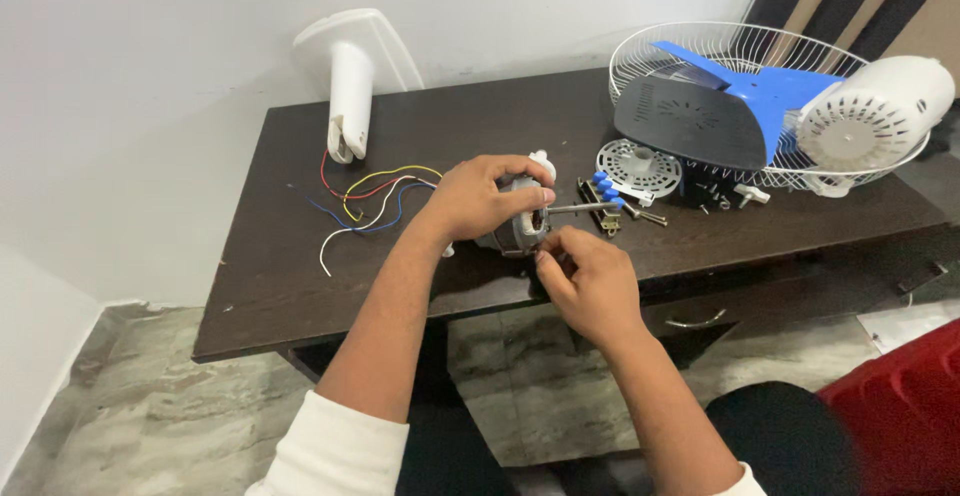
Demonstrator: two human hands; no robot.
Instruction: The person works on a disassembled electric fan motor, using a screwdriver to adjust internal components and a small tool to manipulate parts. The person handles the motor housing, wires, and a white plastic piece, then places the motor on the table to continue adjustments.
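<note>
The motor [517,218] is being gripped from above by the left hand [480,196], fingers closed round it; its front edge is being pinched by the right hand [590,281]; wires [365,201] are lying beside it on the table [300,296].

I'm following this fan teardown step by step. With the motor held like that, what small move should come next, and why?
Probably keep the left hand clamped over the fan motor and let the right hand work its fingertips at the motor's lower front edge. The shaft points right toward the switch block and loose screws, so the motor should stay steady.
</note>
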